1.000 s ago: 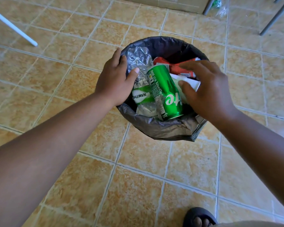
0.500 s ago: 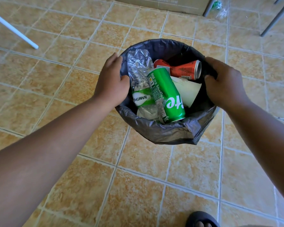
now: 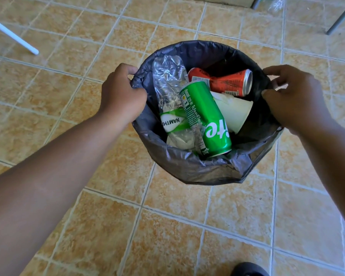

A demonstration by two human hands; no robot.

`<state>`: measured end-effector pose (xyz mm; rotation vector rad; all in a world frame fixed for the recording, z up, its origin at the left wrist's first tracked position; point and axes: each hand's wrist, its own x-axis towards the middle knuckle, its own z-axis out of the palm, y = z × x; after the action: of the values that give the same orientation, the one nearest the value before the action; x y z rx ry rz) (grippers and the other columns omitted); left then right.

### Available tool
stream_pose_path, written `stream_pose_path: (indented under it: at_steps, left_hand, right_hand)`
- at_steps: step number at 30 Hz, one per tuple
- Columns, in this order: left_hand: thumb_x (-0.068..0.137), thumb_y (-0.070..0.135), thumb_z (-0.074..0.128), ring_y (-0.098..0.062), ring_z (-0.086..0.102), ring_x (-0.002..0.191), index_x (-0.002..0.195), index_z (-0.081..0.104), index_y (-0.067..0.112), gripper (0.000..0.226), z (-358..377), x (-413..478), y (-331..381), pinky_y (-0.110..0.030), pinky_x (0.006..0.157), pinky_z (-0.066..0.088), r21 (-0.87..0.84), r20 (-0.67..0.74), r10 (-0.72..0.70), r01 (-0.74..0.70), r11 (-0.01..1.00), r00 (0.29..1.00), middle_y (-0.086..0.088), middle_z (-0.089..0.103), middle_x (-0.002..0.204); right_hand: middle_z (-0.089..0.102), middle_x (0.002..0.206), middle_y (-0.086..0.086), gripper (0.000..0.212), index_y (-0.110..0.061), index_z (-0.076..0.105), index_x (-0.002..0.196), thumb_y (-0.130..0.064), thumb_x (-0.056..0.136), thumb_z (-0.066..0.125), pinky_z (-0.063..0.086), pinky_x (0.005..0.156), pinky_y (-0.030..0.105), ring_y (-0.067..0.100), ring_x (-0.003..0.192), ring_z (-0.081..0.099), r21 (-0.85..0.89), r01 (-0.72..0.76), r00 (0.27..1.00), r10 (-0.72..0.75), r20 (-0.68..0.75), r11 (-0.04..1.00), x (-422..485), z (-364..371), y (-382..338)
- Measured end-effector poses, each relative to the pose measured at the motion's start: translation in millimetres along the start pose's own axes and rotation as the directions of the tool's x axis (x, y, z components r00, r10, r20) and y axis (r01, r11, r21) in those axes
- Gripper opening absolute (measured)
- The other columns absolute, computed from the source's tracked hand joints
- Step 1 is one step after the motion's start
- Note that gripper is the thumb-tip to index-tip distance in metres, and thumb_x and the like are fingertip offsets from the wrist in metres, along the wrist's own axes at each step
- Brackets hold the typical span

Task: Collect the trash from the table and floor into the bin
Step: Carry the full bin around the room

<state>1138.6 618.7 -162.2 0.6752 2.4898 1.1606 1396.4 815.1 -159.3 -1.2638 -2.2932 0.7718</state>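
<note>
Orange-tan tiled floor (image 3: 187, 226) fills your view, with the bin (image 3: 207, 170) standing on it, lined with a dark bag. Your left hand (image 3: 121, 94) and right hand (image 3: 293, 98) each pinch the liner at opposite rims. Inside lie a crushed clear bottle (image 3: 168, 92), a green can (image 3: 204, 118), a red can (image 3: 227, 81) and a white cup (image 3: 234, 111). Beyond, a white pole (image 3: 12, 35) and a grey leg (image 3: 342, 15) slant.

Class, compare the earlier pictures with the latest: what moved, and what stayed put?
Right hand left the trash, moved outward and gripped the black bin liner's right rim; left hand shifted outward onto the left rim. Green can, red can, white paper cup and crushed clear bottle stayed.
</note>
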Motion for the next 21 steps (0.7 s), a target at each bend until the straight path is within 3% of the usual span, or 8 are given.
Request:
stream_pose_path:
  at_steps: [3,5,7,11,15,21]
  left_hand:
    - [0.072,0.003,0.058,-0.020,0.063,0.066,0.098,0.058,0.029,0.036,-6.7,9.6,3.1,-0.032,0.057,0.054,-0.080,0.110,-0.172,0.181,0.980,0.979,-0.001,0.063,0.078]
    - [0.071,-0.005,0.060,-0.021,0.064,0.062,0.090,0.059,0.027,0.037,-14.4,10.0,4.1,-0.031,0.046,0.055,-0.114,0.204,-0.247,0.273,0.955,0.947,-0.005,0.064,0.079]
    - [0.071,-0.009,0.059,-0.020,0.061,0.056,0.088,0.057,0.027,0.040,-26.1,1.6,5.7,-0.028,0.042,0.050,-0.143,0.268,-0.287,0.332,0.932,0.920,-0.004,0.063,0.076]
    - [0.072,-0.014,0.056,-0.019,0.060,0.061,0.091,0.058,0.030,0.047,-76.2,-29.4,21.3,-0.029,0.053,0.049,-0.189,0.365,-0.329,0.416,0.890,0.871,-0.001,0.061,0.075]
    - [0.072,-0.019,0.053,-0.011,0.059,0.058,0.094,0.060,0.032,0.056,-154.4,-60.2,69.1,-0.022,0.045,0.046,-0.246,0.400,-0.367,0.485,0.839,0.840,0.002,0.060,0.075]
    - [0.066,-0.016,0.058,-0.017,0.055,0.070,0.105,0.059,0.029,0.060,-284.7,-100.9,189.6,-0.029,0.057,0.041,-0.281,0.421,-0.372,0.509,0.814,0.827,-0.004,0.056,0.087]
  right_hand:
    - [0.060,0.087,-0.007,0.043,-0.044,0.059,0.110,-0.013,0.080,0.063,0.058,0.068,0.048,0.029,0.082,0.064,0.112,-0.113,0.992,0.106,0.072,0.987,5.7,-3.2,-0.6]
    - [0.060,0.090,-0.001,0.046,-0.044,0.058,0.108,-0.009,0.079,0.064,0.056,0.067,0.057,0.034,0.082,0.064,0.179,-0.184,0.978,0.162,0.131,0.966,2.9,-4.2,-4.8]
    - [0.059,0.092,0.003,0.047,-0.039,0.057,0.111,-0.005,0.079,0.064,0.056,0.065,0.053,0.036,0.081,0.064,0.216,-0.246,0.959,0.205,0.194,0.945,-6.9,-5.8,-12.8]
    - [0.057,0.088,0.001,0.043,-0.028,0.060,0.110,0.002,0.080,0.062,0.047,0.056,0.041,0.029,0.066,0.058,0.272,-0.381,0.906,0.297,0.301,0.884,-27.6,-31.3,-46.5]
    - [0.057,0.083,-0.001,0.041,-0.035,0.066,0.094,0.002,0.076,0.061,0.044,0.056,0.040,0.026,0.062,0.055,0.288,-0.453,0.861,0.328,0.389,0.844,-37.7,-85.2,-109.1]
    - [0.057,0.083,0.004,0.051,-0.043,0.065,0.090,0.006,0.079,0.059,0.046,0.058,0.042,0.030,0.064,0.056,0.286,-0.509,0.807,0.335,0.486,0.812,-43.5,-213.6,-229.6]
